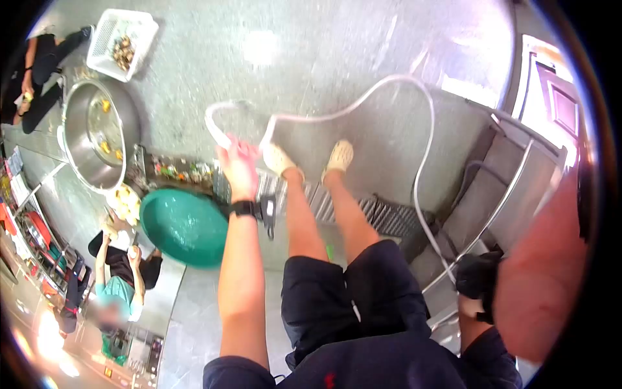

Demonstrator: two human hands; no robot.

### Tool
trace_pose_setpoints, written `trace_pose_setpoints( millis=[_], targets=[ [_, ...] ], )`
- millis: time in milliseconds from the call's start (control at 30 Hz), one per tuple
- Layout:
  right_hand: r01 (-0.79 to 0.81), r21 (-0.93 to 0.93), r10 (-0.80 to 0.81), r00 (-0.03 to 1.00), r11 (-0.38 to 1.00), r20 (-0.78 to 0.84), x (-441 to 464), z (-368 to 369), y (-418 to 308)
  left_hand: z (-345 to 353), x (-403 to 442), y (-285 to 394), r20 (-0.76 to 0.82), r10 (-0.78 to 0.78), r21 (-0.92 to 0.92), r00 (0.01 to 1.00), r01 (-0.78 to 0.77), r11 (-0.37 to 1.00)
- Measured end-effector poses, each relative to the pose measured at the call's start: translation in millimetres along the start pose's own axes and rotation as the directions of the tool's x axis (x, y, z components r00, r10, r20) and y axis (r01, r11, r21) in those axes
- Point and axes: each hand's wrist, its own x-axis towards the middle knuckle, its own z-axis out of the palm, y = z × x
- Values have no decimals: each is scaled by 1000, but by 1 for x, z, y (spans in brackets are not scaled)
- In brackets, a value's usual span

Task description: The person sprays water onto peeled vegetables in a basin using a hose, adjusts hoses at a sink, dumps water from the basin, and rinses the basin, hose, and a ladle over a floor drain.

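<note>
My left hand point(239, 154), blurred, is closed on a pale hose point(350, 109), with a black device strapped at its wrist. Beyond the fingers a short length curves away. The rest loops across the floor to the right and back toward the metal frame. Just below that hand sits a green basin point(183, 227) with what looks like water in it. My right hand point(541, 279) seems to be the large blurred skin shape close to the camera at the right edge. Its fingers cannot be made out, and a black strap is beside it.
A large metal pot point(133, 123) holds liquid and yellow pieces. Behind it is a white crate point(120, 19) of brownish items. A drain grate point(382, 217) with scraps runs by my feet. Two people work at left; peeled pale food point(125, 204) lies near one.
</note>
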Motion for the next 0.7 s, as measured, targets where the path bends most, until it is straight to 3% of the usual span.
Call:
trace_pose_setpoints(
  millis=[33,100,167,233,300,367,433,467,567,600,700],
  targets=[
    [-23,13,24,995,1000,-100,-4,-21,-3,9,-20,5,1,-12,55,1000,11,998],
    [-143,141,172,960,980,-220,-21,-39,-1,28,-63,14,163,55,143,985,-78,987],
    [-305,348,376,913,886,-159,-50,-22,7,64,-119,33,212,63,291,975,-124,949],
    [-530,615,508,830,584,233,-83,23,16,73,-151,28,369,55,435,928,-225,872],
    [-609,744,448,766,277,461,-101,86,23,106,-193,44,454,31,511,891,-289,809],
    [-705,634,332,544,-317,771,-84,103,29,121,-217,48,568,32,598,822,-439,670],
    [-632,612,242,575,-475,781,-56,96,34,134,-239,50,681,70,576,729,-592,563],
    [-594,582,195,587,-556,786,-48,89,35,139,-249,63,625,-138,701,768,-475,533],
    [-542,622,245,609,-565,754,-28,68,45,126,-235,45,716,-15,617,698,-624,480],
    [-539,676,309,619,-502,722,-20,61,37,128,-234,55,755,47,572,654,-693,438],
    [-612,766,399,663,-196,633,2,50,36,137,-232,102,642,105,651,760,-612,449]
  ],
)
